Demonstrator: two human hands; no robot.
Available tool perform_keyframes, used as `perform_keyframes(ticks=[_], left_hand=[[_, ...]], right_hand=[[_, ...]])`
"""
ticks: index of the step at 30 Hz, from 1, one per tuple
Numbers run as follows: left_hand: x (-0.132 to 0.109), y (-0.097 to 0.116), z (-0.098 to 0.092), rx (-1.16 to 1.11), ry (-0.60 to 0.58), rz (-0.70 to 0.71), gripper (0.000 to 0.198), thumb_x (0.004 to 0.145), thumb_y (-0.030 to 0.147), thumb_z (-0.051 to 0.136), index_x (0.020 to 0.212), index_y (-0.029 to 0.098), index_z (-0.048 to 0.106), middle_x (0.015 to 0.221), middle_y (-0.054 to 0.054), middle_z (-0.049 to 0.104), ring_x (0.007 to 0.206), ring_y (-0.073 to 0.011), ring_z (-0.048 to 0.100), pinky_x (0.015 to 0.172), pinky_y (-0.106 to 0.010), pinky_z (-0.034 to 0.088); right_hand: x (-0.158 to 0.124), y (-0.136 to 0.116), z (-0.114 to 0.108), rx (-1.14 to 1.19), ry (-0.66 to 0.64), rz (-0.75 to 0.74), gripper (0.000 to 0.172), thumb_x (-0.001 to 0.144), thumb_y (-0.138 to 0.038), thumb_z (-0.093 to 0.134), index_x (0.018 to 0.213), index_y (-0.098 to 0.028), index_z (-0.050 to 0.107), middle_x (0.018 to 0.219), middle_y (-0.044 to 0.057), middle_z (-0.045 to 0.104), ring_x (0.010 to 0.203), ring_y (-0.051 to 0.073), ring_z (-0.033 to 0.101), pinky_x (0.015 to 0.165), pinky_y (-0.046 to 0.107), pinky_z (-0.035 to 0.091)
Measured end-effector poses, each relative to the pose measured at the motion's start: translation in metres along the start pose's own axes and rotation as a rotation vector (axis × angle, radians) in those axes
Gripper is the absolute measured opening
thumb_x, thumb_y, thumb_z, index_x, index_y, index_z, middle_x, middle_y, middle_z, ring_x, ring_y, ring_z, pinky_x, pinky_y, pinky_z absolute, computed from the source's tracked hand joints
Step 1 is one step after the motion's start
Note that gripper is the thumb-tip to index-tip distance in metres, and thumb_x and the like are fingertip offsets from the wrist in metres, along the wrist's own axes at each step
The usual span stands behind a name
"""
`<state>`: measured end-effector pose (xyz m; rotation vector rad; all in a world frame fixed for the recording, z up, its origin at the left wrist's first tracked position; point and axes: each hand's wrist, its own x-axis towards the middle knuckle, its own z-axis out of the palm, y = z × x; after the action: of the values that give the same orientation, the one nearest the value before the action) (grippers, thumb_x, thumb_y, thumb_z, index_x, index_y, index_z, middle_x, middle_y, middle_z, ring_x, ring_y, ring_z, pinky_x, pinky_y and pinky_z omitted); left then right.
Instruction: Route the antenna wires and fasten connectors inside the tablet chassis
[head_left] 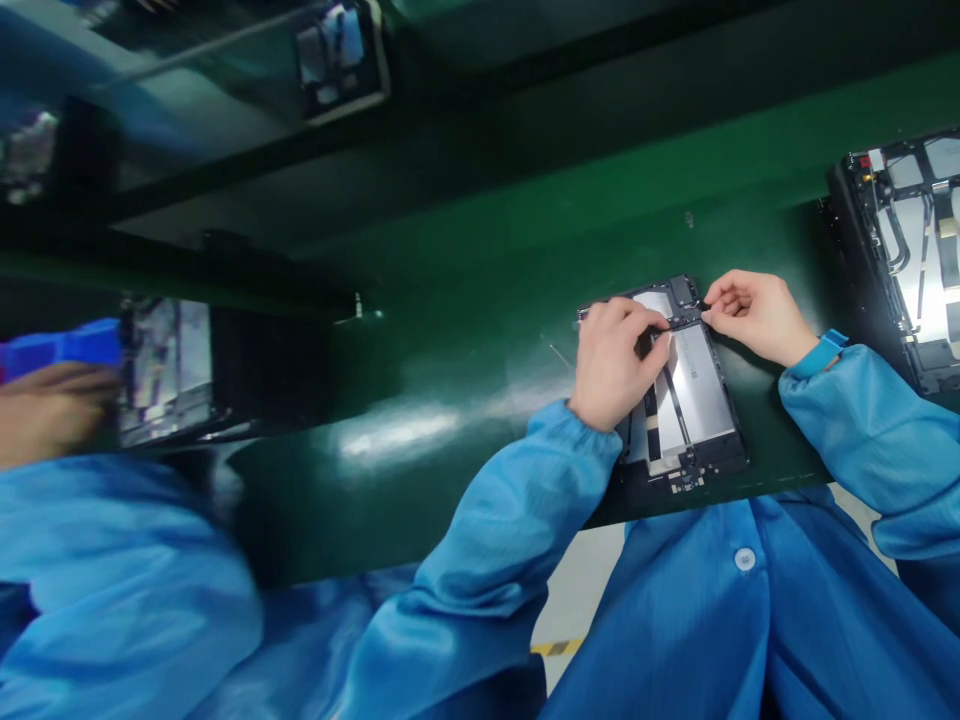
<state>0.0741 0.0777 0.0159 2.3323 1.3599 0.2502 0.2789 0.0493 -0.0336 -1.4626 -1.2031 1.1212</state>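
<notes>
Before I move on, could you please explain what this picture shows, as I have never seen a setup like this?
This picture comes from a camera worn on a person's head, looking down at a tilt. There is no machine here, only the person's own bare hands. The left hand and right hand both touch the upper end of what looks like an opened tablet, which lies on a green bench with its silver panels showing. Anything small between the fingers is too hard to make out. Another opened device lies to the right, and at the left a co-worker's hand is beside a third device.
</notes>
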Motion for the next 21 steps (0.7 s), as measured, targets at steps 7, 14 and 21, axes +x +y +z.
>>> perform_keyframes(ticks=[7,14,21], left_hand=[[0.035,-0.009,-0.001,-0.139,-0.174,0.065,0.016,0.089,0.027,0.062,0.091,0.02,0.077,0.095,-0.005,0.075,0.096,-0.0225,0.063,0.094,-0.039,0.048],[0.044,-0.006,-0.008,-0.147,-0.266,0.022,0.014,0.085,0.024,0.067,0.086,0.019,0.081,0.09,-0.005,0.076,0.086,-0.0197,0.067,0.085,-0.034,0.051],[0.047,0.0,-0.009,-0.117,-0.252,-0.044,0.015,0.083,0.026,0.069,0.084,0.019,0.082,0.082,-0.004,0.077,0.077,-0.0198,0.068,0.08,-0.033,0.052]], right_hand=[[0.0,-0.001,-0.004,0.032,-0.023,0.039,0.015,0.067,-0.015,0.075,0.079,-0.019,0.067,0.065,-0.002,0.067,0.06,0.012,0.063,0.063,0.026,0.054],[0.0,-0.003,-0.007,0.024,-0.023,0.043,0.016,0.067,-0.017,0.077,0.078,-0.02,0.065,0.063,-0.003,0.065,0.056,0.011,0.06,0.06,0.027,0.052],[0.0,-0.001,-0.011,0.03,-0.021,0.038,0.02,0.068,-0.022,0.081,0.08,-0.02,0.065,0.066,-0.002,0.066,0.059,0.012,0.061,0.059,0.027,0.052]])
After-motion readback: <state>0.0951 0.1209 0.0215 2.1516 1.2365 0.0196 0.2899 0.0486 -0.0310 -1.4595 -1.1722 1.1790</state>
